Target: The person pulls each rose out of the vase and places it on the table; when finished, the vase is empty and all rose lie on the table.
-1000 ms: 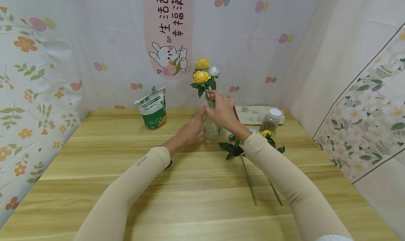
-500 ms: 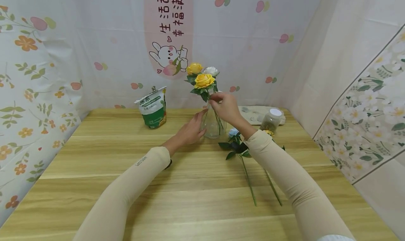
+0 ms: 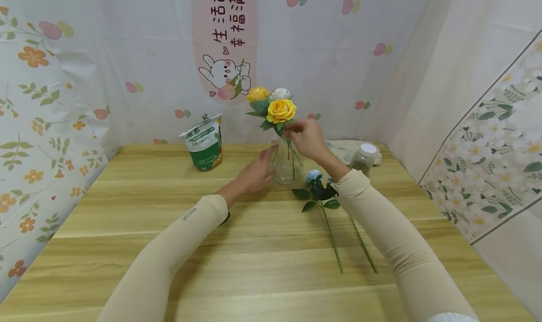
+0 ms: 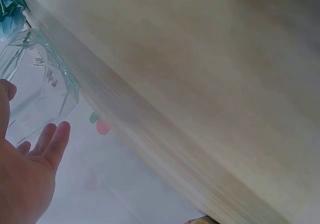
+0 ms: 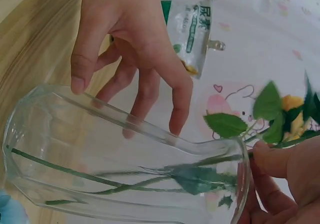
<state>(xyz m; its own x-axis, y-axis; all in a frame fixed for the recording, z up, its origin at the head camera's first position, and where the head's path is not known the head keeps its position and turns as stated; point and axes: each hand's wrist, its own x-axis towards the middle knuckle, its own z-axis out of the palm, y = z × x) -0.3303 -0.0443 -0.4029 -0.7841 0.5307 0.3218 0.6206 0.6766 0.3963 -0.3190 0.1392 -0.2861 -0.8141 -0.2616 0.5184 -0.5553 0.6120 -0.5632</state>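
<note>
A clear glass vase (image 3: 288,169) stands upright on the wooden table. My left hand (image 3: 256,172) holds its left side, thumb and fingers spread around the glass, as the right wrist view shows. At the vase's mouth my right hand (image 3: 308,139) pinches the stem of a yellow rose (image 3: 281,110), just below its leaves. Behind that bloom are another yellow rose (image 3: 257,95) and a white rose (image 3: 280,93). Several green stems (image 5: 70,170) cross inside the glass in the right wrist view.
A blue rose (image 3: 313,175) lies right of the vase, beside another stem (image 3: 363,244) whose bloom my right arm hides. Farther back are a white-lidded jar (image 3: 363,157) and a pale flat pad (image 3: 338,148). A green-and-white pouch (image 3: 206,145) with a clip stands to the left.
My right hand has shifted slightly right and down, and the front yellow rose has moved right and lower over the vase. My left hand has stayed on the vase.
</note>
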